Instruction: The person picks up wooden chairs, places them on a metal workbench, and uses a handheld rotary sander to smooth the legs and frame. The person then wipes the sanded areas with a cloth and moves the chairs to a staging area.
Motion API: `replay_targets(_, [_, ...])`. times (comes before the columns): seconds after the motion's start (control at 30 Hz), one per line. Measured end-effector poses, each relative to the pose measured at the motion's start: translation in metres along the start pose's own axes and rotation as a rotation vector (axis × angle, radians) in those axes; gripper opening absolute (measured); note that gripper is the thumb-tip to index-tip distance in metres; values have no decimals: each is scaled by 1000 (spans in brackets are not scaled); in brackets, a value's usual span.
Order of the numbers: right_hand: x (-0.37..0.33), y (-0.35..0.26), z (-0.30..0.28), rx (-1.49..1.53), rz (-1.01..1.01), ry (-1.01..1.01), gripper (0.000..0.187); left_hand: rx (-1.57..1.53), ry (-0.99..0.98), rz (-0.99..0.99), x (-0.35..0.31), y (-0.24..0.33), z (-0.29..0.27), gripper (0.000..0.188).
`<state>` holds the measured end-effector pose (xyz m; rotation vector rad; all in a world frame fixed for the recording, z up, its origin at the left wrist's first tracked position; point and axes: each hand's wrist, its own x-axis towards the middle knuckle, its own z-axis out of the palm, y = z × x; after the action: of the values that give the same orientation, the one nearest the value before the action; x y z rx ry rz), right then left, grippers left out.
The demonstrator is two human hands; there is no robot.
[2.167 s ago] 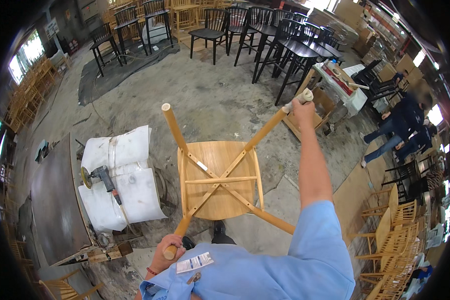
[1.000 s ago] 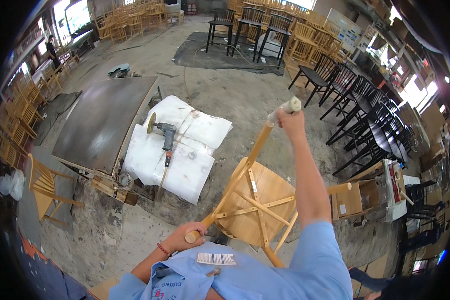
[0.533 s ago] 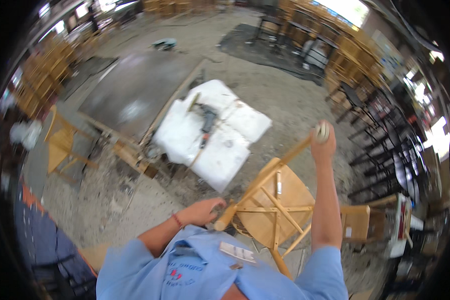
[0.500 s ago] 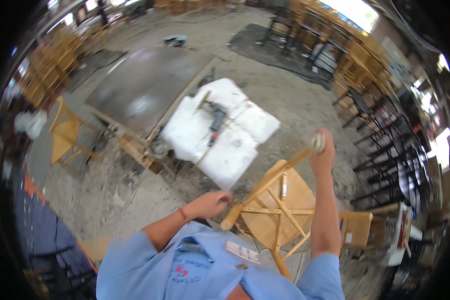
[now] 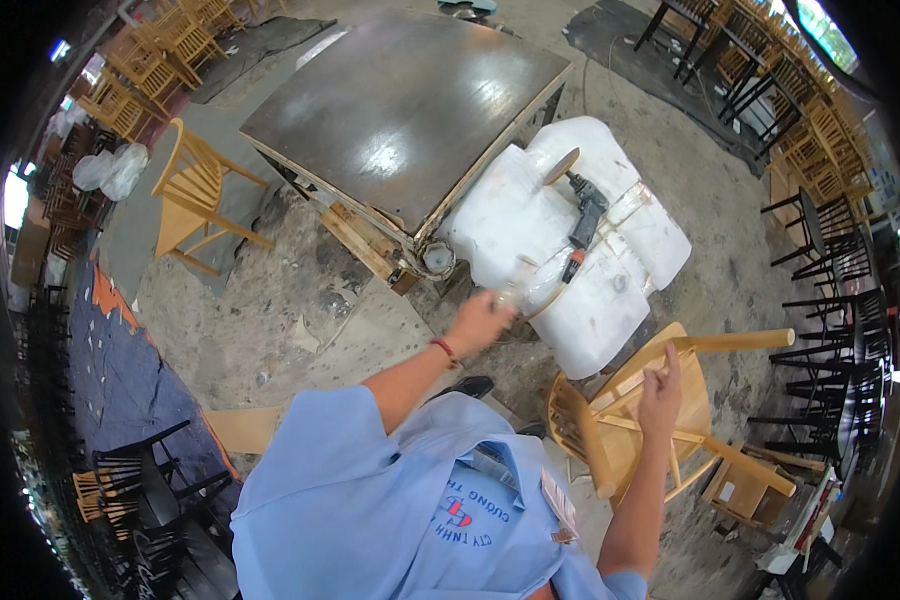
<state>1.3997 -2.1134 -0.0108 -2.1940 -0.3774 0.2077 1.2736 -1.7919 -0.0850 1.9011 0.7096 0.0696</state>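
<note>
A light wooden chair (image 5: 685,413) lies tipped over in front of me on the right, its legs and crossed stretchers showing. My right hand (image 5: 660,395) is at its underside, closed about the frame near a leg joint, index finger fairly straight; the exact hold is partly hidden. My left hand (image 5: 480,322), with a red bracelet at the wrist, is out ahead by the edge of a white padded bundle (image 5: 595,330). Something pale is blurred at its fingertips and cannot be made out. On the bundle rests a grey power tool (image 5: 588,212) with a round disc.
A dark-topped low table (image 5: 400,110) stands ahead left, with a small round container (image 5: 437,260) at its corner. Another wooden chair (image 5: 195,195) stands farther left. Black chairs (image 5: 840,340) line the right side. A cardboard box (image 5: 745,490) sits beside the tipped chair.
My left hand has moved forward from the chair to the white bundle. My right hand has left the leg's end, its pale pad gone from it. The chair has turned clockwise.
</note>
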Motion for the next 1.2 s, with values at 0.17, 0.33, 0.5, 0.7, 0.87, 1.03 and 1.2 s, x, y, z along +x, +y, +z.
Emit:
replay_targets(0.17, [-96, 70, -9, 105, 462, 214, 45, 315, 361, -89, 45, -98, -66, 36])
replay_targets(0.33, [-234, 151, 1, 3, 656, 204, 40, 400, 335, -217, 65, -109, -81, 39])
replay_targets(0.5, [-298, 122, 47, 269, 1056, 173, 44, 544, 326, -326, 63, -96, -85, 62])
replay_targets(0.7, [-405, 131, 58, 449, 1228, 391, 47, 731, 423, -366, 22, -72, -66, 87])
replay_targets(0.87, [-501, 138, 83, 629, 1401, 664, 43, 1270, 30, 374, -38, -50, 1, 83])
replay_targets(1.03, [-560, 119, 126, 778, 1570, 807, 41, 1101, -628, 990, -58, 5, 117, 90])
replay_targets(1.2, [-593, 113, 169, 599, 1539, 956, 40, 1113, -1026, 1555, -44, 86, 248, 89])
